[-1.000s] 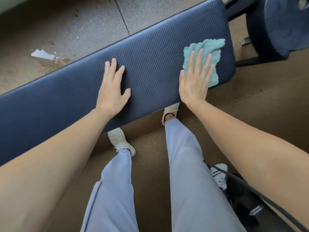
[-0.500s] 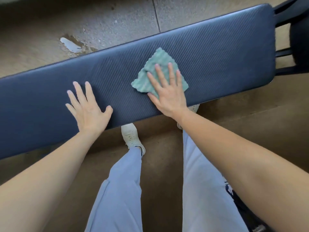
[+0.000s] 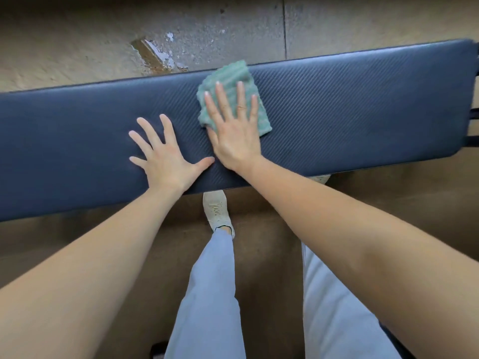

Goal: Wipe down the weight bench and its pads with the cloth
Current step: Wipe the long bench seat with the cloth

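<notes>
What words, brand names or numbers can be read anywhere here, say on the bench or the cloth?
None. The bench pad shows only a ribbed texture, the green cloth under the right hand is plain, and the shoe carries no legible mark.

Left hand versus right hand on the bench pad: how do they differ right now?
The right hand presses flat on the green cloth; the left hand lies bare on the bench pad. The right hand reaches nearer the pad's far edge; the left hand sits closer to the near edge. The left hand's fingers are splayed wider. Both are open, palms down, and grip nothing.
</notes>
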Demonstrator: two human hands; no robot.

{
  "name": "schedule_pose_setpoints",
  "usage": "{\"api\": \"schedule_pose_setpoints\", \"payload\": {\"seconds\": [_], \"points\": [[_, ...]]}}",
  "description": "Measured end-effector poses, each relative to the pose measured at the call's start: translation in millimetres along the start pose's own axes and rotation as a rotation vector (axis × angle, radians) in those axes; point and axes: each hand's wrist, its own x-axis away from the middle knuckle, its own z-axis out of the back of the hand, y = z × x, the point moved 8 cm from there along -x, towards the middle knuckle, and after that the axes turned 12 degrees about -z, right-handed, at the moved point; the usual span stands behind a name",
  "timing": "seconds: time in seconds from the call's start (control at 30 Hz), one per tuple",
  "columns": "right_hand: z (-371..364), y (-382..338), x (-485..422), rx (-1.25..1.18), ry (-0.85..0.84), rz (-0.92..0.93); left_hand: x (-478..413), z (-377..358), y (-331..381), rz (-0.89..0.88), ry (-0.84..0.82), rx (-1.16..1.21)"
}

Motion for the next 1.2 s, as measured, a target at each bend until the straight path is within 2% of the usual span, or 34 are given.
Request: {"api": "schedule_pose_setpoints", "payload": {"seconds": [0.07,0.13,0.23,0.33,0.53,0.67,0.73,0.83,0.9,1.03,1.1,1.13,1.2], "points": [[-15.6,-41.8,26.0,0.055,-0.065,0.268,1.5,-0.2,-2.7,-0.060,-0.024,0.011],[-23.2,-43.4,41.6,0.091,-0.083,0.420,5.9,-1.7,-6.6,-0.115,-0.054,0.000],[-28.6,-5.8,55.1,0.130,-0.072,0.429,10.9,-1.8,-10.0,-0.139,-0.070,-0.023],[-28.9,53.9,71.2,0.104,-0.045,0.196,11.2,0.3,-8.8,-0.144,-0.071,-0.007],[-30.7,161.0,107.2,-0.020,-0.027,-0.410,16.6,3.6,-12.1,-0.185,-0.043,0.020],[-31.4,149.9,108.4,-0.164,0.004,-0.791,28.3,14.4,-28.7,-0.225,-0.002,0.047],[-32.2,112.8,100.8,-0.193,0.018,-0.856,35.9,22.4,-47.0,-0.239,0.049,0.110],[-33.6,29.1,92.1,-0.150,0.019,-0.621,46.8,33.3,-90.5,-0.155,0.174,0.174],[-41.8,-33.5,95.2,-0.141,-0.017,-0.386,54.9,35.2,-127.3,-0.035,0.233,0.194],[-64.6,-148.7,117.3,-0.042,-0.127,0.185,69.1,24.9,-187.5,0.179,0.205,0.205],[-74.4,-175.0,127.8,0.078,-0.153,0.489,75.4,19.4,-207.3,0.267,0.194,0.249],[-74.9,-175.9,126.3,0.132,-0.140,0.583,77.7,16.7,-212.7,0.293,0.178,0.269],[-69.0,-157.9,110.2,0.179,-0.101,0.604,79.4,12.8,-214.6,0.295,0.136,0.269]]}}
